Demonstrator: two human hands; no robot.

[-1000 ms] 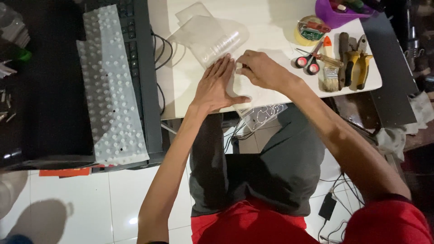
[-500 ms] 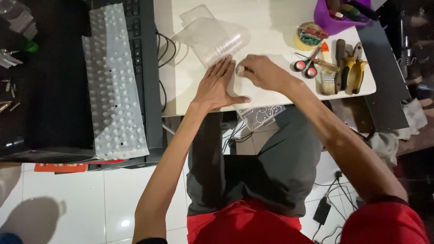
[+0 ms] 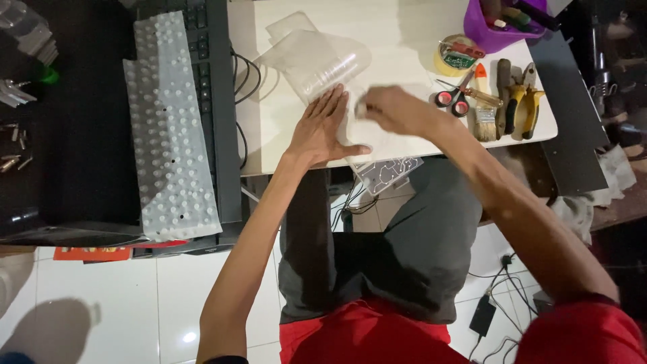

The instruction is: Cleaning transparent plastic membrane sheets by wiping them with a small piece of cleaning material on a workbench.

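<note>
Left hand (image 3: 323, 128) pressed flat, fingers spread, on a clear membrane sheet (image 3: 387, 168) at the counter (image 3: 397, 40) edge | right hand (image 3: 391, 108) blurred, grip unreadable (apparently pinching something small) | risk: overhanging sheet could slide off if pressure eases.

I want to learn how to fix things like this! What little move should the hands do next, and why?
Probably keep the left hand pressed flat on the clear sheet and let the right hand slow down first. The right hand is blurred just above that sheet, whose printed-line corner hangs over the white table edge, so it could slide if the flat hand lifts.
</note>
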